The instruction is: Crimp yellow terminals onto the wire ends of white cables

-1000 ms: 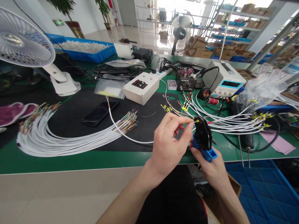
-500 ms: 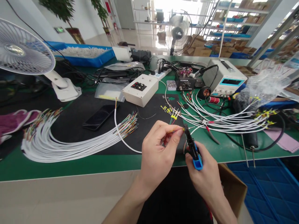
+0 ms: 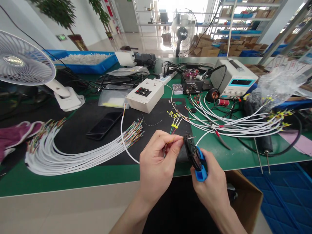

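Note:
My left hand (image 3: 157, 159) pinches a thin yellowish wire (image 3: 179, 137) between thumb and fingertips. The wire's end runs into the jaws of black crimping pliers (image 3: 190, 149), and a thin metal tip sticks out beyond them. My right hand (image 3: 212, 178) is wrapped round the pliers' blue handles. Just past my left hand, yellow-sleeved terminals (image 3: 175, 125) sit on the ends of other coloured wires. Several loose yellow terminals (image 3: 172, 114) lie on the black mat behind. A white cable (image 3: 125, 148) curves up at the left of my left hand, its far end showing coloured strands.
Bundled white cables (image 3: 73, 162) lie at left beside a phone (image 3: 104, 125). More white cables (image 3: 243, 132) with yellow ends spread at right, with red-handled pliers (image 3: 220, 138). Behind stand a switch box (image 3: 148, 97), a soldering station (image 3: 193, 86) and a power supply (image 3: 234, 78).
Both hands and the pliers have shifted slightly left. The pliers' head has turned, showing more of its side, and the yellow sleeve seen at the jaws is now hidden.

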Available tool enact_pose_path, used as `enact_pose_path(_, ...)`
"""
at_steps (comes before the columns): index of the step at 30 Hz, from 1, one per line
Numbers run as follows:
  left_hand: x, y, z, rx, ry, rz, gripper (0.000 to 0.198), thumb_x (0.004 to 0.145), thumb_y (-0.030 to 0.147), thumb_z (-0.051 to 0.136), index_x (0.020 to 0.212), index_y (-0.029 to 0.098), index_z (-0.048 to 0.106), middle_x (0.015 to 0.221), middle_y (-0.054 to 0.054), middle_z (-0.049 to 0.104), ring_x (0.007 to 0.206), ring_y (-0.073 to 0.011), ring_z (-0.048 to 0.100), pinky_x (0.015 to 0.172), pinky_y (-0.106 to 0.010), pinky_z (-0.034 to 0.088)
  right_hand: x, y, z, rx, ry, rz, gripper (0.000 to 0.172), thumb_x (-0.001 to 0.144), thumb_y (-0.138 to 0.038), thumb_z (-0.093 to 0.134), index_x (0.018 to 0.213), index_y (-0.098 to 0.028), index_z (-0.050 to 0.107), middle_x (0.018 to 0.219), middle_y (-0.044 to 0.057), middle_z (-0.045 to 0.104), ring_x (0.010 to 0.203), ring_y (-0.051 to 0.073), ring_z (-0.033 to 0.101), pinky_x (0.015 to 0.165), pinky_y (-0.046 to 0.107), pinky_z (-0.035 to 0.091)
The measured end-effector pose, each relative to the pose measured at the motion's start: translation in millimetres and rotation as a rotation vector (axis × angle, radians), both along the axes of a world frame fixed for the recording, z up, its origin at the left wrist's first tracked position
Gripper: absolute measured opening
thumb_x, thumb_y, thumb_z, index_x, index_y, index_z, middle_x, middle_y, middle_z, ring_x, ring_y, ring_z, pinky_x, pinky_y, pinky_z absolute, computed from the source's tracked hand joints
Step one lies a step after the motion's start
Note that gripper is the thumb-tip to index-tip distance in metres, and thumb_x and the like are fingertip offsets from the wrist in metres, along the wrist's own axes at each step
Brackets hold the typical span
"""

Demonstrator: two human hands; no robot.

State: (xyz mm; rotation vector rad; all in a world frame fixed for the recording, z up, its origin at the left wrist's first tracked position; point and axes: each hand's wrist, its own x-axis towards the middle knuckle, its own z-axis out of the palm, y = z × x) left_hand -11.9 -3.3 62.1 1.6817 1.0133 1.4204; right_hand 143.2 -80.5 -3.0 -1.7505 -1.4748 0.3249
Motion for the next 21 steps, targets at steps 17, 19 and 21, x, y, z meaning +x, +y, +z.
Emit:
enact_pose_path(17, -4.1, -6.6, 7.9, 0.058, 0.128, 0.051, 0.013, 0.098, 0.014, 0.069, 0.103, 0.024, 0.077, 0.089, 0.0, 0.063, 0.072, -0.0107, 0.057, 0.061, -0.023, 0.045, -1.0, -1.1, -0.5, 0.022, -0.031, -0.004, 0.05, 0.081, -0.014, 0.063, 0.129, -0.025, 0.054, 0.112, 0.007, 0.067, 0.102, 0.029, 0.065, 0.089, 0.041, 0.051)
enact_pose_path(19, -3.4, -6.2, 8.1, 0.053, 0.121, 0.043, 0.013, 0.098, 0.014, 0.07, 0.103, 0.024, 0.077, 0.089, 0.0, 0.063, 0.073, -0.0108, 0.057, 0.061, -0.023, 0.045, -0.5, -1.1, -0.5, 0.027, -0.034, 0.0, 0.05, 0.081, -0.014, 0.063, 0.128, -0.026, 0.054, 0.111, 0.006, 0.066, 0.101, 0.028, 0.066, 0.088, 0.04, 0.051)
enact_pose_path(21, -2.7, -6.1, 8.2, 0.052, 0.111, 0.039, 0.012, 0.098, 0.014, 0.07, 0.102, 0.024, 0.077, 0.089, 0.0, 0.063, 0.074, -0.0111, 0.058, 0.062, -0.024, 0.045, 0.4, -0.4, -1.1, 0.034, -0.031, 0.008, 0.049, 0.081, -0.014, 0.063, 0.127, -0.026, 0.055, 0.11, 0.006, 0.067, 0.1, 0.028, 0.066, 0.087, 0.039, 0.051)
